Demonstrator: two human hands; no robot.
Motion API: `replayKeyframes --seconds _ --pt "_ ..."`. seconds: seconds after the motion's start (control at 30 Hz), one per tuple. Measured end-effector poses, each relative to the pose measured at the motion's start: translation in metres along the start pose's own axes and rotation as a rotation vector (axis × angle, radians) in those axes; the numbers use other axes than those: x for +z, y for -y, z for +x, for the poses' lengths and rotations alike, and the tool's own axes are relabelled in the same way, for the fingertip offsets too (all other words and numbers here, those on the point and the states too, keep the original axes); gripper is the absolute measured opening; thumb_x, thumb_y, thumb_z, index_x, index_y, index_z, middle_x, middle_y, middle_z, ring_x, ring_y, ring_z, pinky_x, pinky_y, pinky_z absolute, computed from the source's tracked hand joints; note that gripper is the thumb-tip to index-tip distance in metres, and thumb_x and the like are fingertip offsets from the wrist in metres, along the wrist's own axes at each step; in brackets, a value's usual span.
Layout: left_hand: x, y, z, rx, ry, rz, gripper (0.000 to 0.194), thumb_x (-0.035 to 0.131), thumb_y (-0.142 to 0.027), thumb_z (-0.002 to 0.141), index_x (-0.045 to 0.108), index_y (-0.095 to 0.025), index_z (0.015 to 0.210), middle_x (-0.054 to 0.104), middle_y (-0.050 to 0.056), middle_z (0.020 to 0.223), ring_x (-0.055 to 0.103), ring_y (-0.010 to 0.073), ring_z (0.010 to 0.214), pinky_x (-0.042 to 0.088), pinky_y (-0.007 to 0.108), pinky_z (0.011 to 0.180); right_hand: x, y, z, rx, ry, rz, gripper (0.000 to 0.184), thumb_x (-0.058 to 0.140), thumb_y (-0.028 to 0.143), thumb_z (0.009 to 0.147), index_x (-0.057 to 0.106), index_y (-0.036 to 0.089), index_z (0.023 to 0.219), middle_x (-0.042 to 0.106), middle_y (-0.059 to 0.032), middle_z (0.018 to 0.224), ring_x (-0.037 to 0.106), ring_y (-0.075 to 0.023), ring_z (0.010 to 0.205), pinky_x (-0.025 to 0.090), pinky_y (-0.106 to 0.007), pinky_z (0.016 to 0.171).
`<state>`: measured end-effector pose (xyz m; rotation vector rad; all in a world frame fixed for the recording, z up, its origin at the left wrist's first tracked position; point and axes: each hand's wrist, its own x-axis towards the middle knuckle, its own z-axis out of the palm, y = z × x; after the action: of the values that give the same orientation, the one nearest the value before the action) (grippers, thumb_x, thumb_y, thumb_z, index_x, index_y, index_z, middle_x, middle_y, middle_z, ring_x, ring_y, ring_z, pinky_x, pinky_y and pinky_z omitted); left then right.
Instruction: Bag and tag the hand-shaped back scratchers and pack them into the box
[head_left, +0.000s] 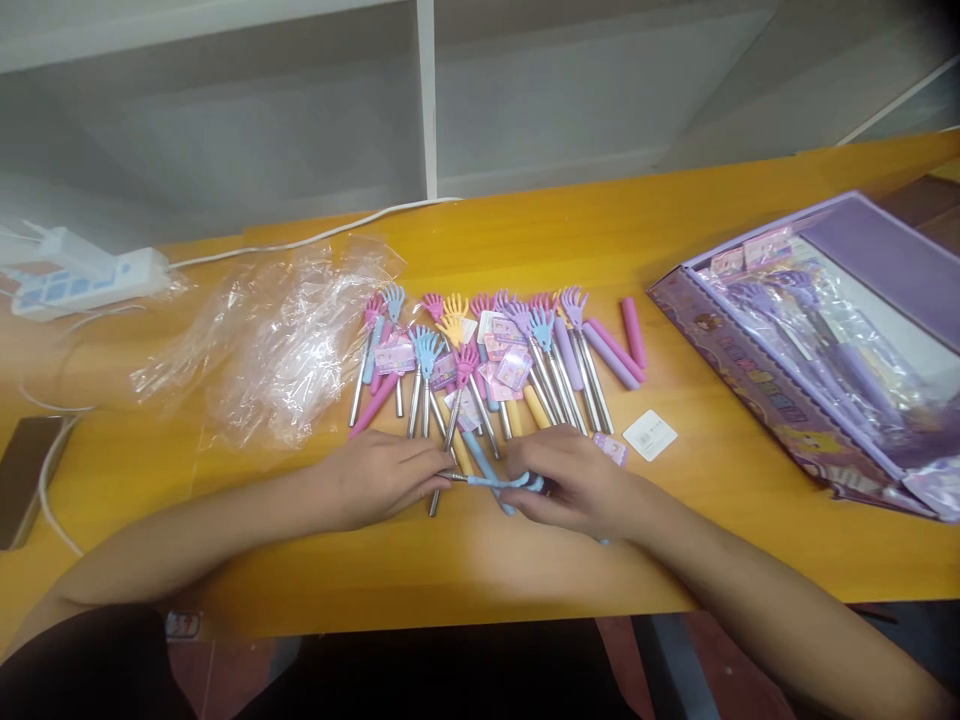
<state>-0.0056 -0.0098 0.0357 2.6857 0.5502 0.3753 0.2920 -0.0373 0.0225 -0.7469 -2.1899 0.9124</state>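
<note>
Left hand [397, 478] pinches the metal rod [454, 475], right hand [562, 478] curls round the clawed head [516, 484] of a blue back scratcher [486, 482] over the yellow desk [420, 590]; light, in-line grips should avoid bending it

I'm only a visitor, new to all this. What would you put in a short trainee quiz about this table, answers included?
1. Multiple choice: what colour is the hand-shaped end of the held scratcher?
A) yellow
B) light blue
C) pink

2. True or false: in the picture, the open purple box lies to the right of the crumpled clear plastic.

3. Fill the gap: the person's ____ hand pinches the scratcher's silver rod.

Key:
1. B
2. True
3. left; the left hand has the rod, while the right hand is at the hand-shaped end.
</note>
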Motion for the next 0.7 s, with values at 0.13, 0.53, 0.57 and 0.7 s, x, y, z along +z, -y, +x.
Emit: replayKeyframes --seconds 0.13,0.53,0.57,0.7 --pt "-0.001 0.003 0.002 0.051 -0.105 0.190 0.018 0.050 -0.024 0.113 0.064 -0.017 0.104 0.068 0.000 0.079 0.061 0.0155 0.067 0.046 0.028 0.061 -0.008 0.002 0.004 0.081 -0.066 -0.013 0.029 0.058 0.035 0.108 0.057 0.021 0.083 0.051 0.0059 0.062 0.044 -0.0095 0.053 0.031 -0.025 0.054" --pt "-0.014 0.012 0.008 0.021 -0.207 0.409 0.018 0.049 -0.018 0.111 0.065 -0.016 0.103 0.069 0.002 0.078 0.062 0.0163 0.070 0.046 0.028 0.059 -0.018 -0.011 0.002 0.407 -0.288 0.432 0.046 0.062 0.056 0.102 0.056 0.021 0.072 0.047 0.0037 0.058 0.038 -0.0105 0.047 0.027 -0.026 0.044" --pt "-0.015 0.014 0.007 0.002 -0.219 0.430 0.018 0.049 -0.019 0.111 0.065 -0.016 0.103 0.070 0.002 0.079 0.062 0.0162 0.070 0.046 0.028 0.059 -0.020 -0.012 0.001 0.444 -0.363 0.502 0.046 0.064 0.058 0.100 0.056 0.022 0.071 0.045 0.0041 0.056 0.035 -0.0103 0.044 0.023 -0.026 0.041" --pt "-0.020 0.018 0.006 -0.058 -0.259 0.489 0.015 0.052 -0.021 0.111 0.065 -0.016 0.105 0.070 0.002 0.080 0.061 0.0161 0.070 0.045 0.028 0.060 -0.032 -0.008 0.005 0.509 -0.677 0.812 0.050 0.067 0.052 0.094 0.037 0.026 0.064 0.021 0.0086 0.051 0.013 -0.0081 0.037 0.006 -0.030 0.036"
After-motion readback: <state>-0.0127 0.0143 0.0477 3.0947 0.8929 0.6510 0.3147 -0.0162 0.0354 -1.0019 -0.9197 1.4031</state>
